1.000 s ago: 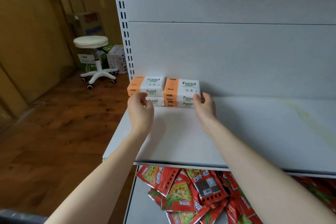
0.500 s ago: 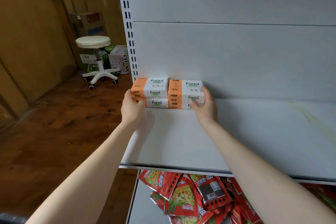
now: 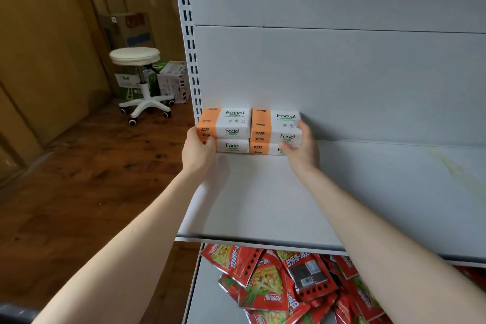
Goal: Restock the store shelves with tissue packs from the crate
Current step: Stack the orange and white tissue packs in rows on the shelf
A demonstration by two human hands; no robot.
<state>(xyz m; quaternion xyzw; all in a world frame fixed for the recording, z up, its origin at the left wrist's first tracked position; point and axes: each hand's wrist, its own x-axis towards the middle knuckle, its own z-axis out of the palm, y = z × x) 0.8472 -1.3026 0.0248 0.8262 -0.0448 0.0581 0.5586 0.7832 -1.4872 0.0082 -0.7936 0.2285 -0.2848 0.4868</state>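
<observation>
Left hand (image 3: 197, 151) grips tissue packs (image 3: 234, 123) on white shelf (image 3: 263, 200).

Head view, facing down, near shelf (image 3: 263, 205)

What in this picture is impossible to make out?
All head view.
1. Crate: out of frame; a dark object at the bottom-left corner is cut off by the edge.
2. Tissue packs: lower labels partly covered by the left hand and right hand.
3. Snack packets: partly hidden under the shelf and right forearm.
4. Cardboard box print: blurred.
</observation>
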